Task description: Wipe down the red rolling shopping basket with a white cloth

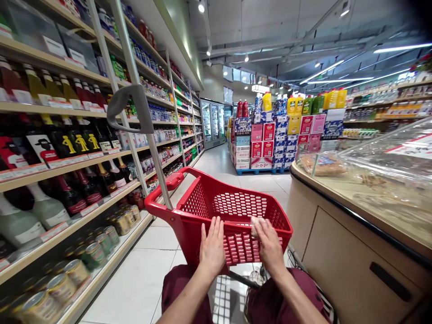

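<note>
A red plastic rolling shopping basket [236, 189] with perforated walls stands on the floor in front of my knees. Its metal pole rises on the left to a grey loop handle [130, 108]. My left hand [212, 247] lies against the near wall, fingers straight and close together, fingertips at the rim, nothing visible in it. Further right on the same wall, my right hand [270, 245] presses a small crumpled white cloth [257, 224] against the rim. Most of that cloth is hidden beneath the fingers, so I cannot tell whether it is fabric or paper.
Shelves of bottles [81, 144] and cans [76, 272] line the left side. At right is a counter [351, 243] with packaged food under clear covers. Stacked drink cartons [263, 139] stand ahead on blue pallets, with glass-door fridges [212, 119] beyond. Pale floor tiles [151, 256] surround the basket.
</note>
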`<state>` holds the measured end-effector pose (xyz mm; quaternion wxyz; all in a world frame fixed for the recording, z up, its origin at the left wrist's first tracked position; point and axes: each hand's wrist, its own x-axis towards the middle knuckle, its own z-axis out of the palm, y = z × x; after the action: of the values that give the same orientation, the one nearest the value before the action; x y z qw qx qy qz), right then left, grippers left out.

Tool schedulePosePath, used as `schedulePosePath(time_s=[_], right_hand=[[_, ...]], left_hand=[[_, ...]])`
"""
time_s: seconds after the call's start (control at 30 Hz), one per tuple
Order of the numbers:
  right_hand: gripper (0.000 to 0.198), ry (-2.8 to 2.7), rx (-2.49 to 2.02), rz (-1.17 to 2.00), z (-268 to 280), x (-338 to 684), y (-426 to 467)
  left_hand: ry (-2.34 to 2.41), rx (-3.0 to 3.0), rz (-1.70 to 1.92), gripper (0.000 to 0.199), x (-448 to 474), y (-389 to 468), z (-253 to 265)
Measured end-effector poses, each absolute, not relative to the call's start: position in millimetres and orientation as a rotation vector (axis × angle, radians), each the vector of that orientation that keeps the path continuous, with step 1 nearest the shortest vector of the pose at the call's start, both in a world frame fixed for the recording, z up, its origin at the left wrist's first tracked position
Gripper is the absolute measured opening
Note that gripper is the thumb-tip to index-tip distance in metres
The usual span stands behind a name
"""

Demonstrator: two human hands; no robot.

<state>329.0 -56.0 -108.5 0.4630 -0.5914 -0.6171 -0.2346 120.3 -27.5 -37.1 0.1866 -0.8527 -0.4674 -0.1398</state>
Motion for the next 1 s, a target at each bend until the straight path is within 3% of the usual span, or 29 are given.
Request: schedulePosePath(time_s=[0.17, 0.37, 0.53, 0.7, 0.9, 1.0], right_hand=[[0.06, -1.239, -1.612, -0.64, -123.2, 362.9, -64.1], [0.062, -1.522, -1.514, -0.552, -113.3, 343.9, -60.1], [0.055, -1.229, -1.654, -0.628, -120.1, 366.5, -67.2], [0.058, -1.561, -1.504, -0.508, -110.1, 340.5, -59.8], [0.058, -1.235, -1.657, -0.558, -115.8, 359.5, -61.4], [0.06, -1.391, -1.574, -0.506, -110.7, 340.3, -57.1]], left_hand=[[-1.331, -2.446, -0.395, 0.063, 134.0, -31.6, -37.7], [-1.25, -2.532, -0.387, 0.065, 149.5, -34.1, -43.4], [-1.291, -2.492, -0.411, 0.067, 146.1, -32.2, -42.7], [-1.197, -2.558, -0.384, 0.063, 152.8, -34.4, -43.8], [-1.248, -2.52, -0.393, 0.065, 148.5, -34.0, -43.7], [-1.232, -2.544, -0.385, 0.062, 148.6, -34.1, -42.3]])
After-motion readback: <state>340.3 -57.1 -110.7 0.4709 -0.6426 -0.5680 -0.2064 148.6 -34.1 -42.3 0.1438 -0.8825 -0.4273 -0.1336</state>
